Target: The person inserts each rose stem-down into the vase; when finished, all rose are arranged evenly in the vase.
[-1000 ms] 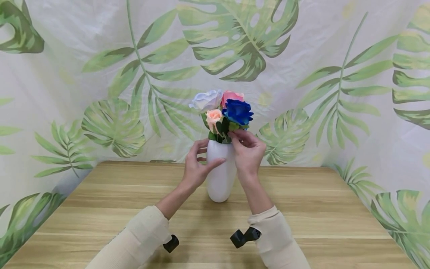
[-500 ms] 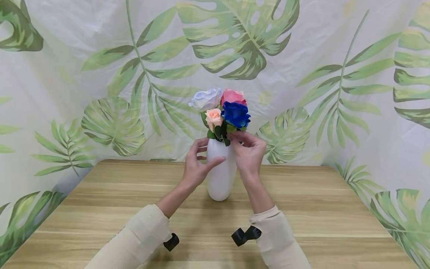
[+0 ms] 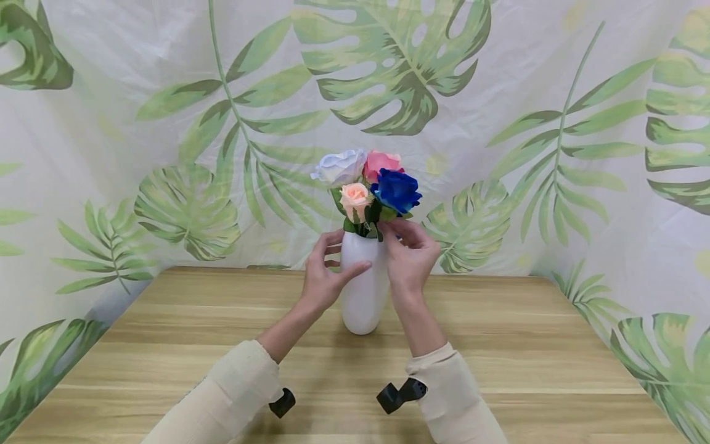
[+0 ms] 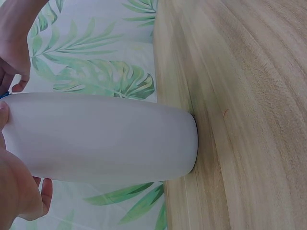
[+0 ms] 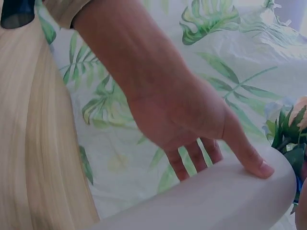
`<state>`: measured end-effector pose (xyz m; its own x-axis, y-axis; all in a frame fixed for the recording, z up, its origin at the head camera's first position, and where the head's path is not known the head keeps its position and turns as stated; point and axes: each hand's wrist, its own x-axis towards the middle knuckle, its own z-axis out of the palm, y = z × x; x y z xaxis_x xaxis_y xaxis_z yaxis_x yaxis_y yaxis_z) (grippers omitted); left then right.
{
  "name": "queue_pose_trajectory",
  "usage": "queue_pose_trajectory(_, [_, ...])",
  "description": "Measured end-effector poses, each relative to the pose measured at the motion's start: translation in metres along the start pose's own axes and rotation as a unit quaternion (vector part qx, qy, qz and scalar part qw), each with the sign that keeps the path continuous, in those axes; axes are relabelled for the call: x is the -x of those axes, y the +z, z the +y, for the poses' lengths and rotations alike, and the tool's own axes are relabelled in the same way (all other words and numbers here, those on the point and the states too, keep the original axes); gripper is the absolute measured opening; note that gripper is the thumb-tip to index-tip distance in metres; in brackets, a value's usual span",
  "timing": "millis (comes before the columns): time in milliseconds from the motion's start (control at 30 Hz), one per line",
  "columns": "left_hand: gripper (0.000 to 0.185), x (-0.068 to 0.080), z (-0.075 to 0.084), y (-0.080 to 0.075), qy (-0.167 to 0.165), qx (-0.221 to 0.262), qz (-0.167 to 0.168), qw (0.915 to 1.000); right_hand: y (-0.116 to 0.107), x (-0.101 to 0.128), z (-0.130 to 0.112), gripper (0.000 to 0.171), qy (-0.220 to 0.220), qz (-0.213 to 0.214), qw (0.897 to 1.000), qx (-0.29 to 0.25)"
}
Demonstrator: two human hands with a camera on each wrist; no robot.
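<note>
A white vase [image 3: 362, 302] stands upright on the wooden table, holding several roses. My left hand [image 3: 323, 271] grips its upper left side, thumb across the front and fingers behind; the right wrist view shows that thumb [image 5: 259, 167] lying just below the rim. At the rim's right side, my right hand [image 3: 413, 256] pinches the blue rose [image 3: 397, 191] low under its bloom, its stem mostly hidden by the fingers. Around it are a pink rose [image 3: 383, 163], a pale lavender-blue rose [image 3: 339, 166] and a small peach rose [image 3: 355, 196], with green leaves below the blooms.
The wooden table [image 3: 194, 345] reaches back to a leaf-printed cloth [image 3: 477, 142] hanging behind and at both sides. Black wrist devices [image 3: 396, 396] stick out from the cream sleeves [image 3: 460, 394].
The blue rose swung slightly left, then back right, and now leans further out from the pink one. My right hand has dipped slightly. My left hand keeps its hold on the vase.
</note>
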<state>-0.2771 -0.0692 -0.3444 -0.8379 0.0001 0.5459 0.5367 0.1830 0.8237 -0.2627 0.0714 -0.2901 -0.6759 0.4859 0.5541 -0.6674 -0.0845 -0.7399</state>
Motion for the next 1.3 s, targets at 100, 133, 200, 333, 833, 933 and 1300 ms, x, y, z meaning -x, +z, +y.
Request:
queue_pose_trajectory(100, [0.070, 0.000, 0.001, 0.000, 0.005, 0.003, 0.001, 1.0000, 0.004, 0.003, -0.003, 0.011, 0.036, 0.037, 0.998, -0.021])
queue_pose_trajectory(133, [0.070, 0.000, 0.001, 0.001, 0.007, 0.004, 0.001, 1.0000, 0.006, 0.004, -0.004, 0.010, 0.045, 0.046, 0.998, -0.024])
queue_pose_trajectory(200, [0.070, -0.001, 0.001, 0.001, 0.012, 0.007, 0.001, 0.9999, 0.008, 0.005, -0.006, 0.008, 0.057, 0.059, 0.996, -0.023])
queue_pose_trajectory(333, [0.070, -0.001, 0.002, 0.001, 0.013, 0.007, 0.001, 0.9999, 0.010, 0.006, -0.010, 0.006, 0.064, 0.060, 0.996, -0.009])
queue_pose_trajectory(833, [0.069, -0.001, 0.004, 0.001, 0.013, 0.008, 0.002, 0.9999, 0.004, 0.007, -0.001, 0.004, 0.022, 0.020, 0.996, 0.081])
queue_pose_trajectory(933, [0.068, -0.001, 0.002, 0.001, 0.012, 0.007, 0.002, 0.9999, 0.003, 0.007, 0.000, 0.003, 0.000, 0.011, 0.994, 0.105])
queue_pose_trajectory(1300, [0.067, 0.000, -0.001, 0.000, 0.012, 0.009, 0.002, 0.9999, -0.004, 0.008, 0.007, 0.004, -0.038, -0.022, 0.991, 0.127])
